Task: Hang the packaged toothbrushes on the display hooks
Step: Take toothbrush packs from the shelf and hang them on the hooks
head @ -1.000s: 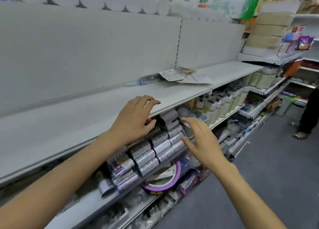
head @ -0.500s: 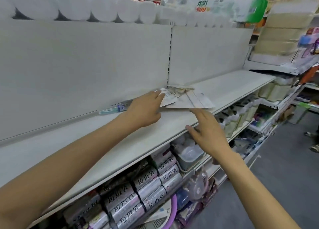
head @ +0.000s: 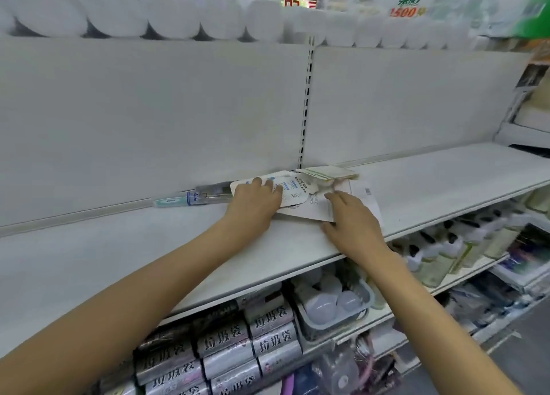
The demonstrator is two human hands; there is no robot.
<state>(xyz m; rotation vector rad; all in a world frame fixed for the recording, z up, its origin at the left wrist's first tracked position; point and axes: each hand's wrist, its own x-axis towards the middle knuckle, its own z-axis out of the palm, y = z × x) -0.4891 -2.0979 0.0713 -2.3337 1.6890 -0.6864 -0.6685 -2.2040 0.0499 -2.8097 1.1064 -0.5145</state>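
Note:
A small pile of flat white toothbrush packages [head: 293,190] lies at the back of the white middle shelf [head: 148,246], under the slotted upright [head: 306,103]. My left hand [head: 253,201] rests on the pile's left end with its fingers laid over the top package; its thumb is hidden. My right hand [head: 351,219] lies flat on the right part of the pile, fingers straight. A single toothbrush in a clear tube [head: 193,198] sits against the back panel just left of my left hand. No display hooks are in view.
Rolls of white tissue [head: 178,16] line the top shelf. Below the middle shelf sit stacked bin-bag rolls [head: 226,353], a grey tray of bulbs [head: 333,305] and bottles [head: 446,248]. The aisle floor [head: 523,353] is at the lower right.
Both hands rose from the bin-bag rolls on the lower shelf to the middle shelf and now lie on the package pile. The view tilted upward.

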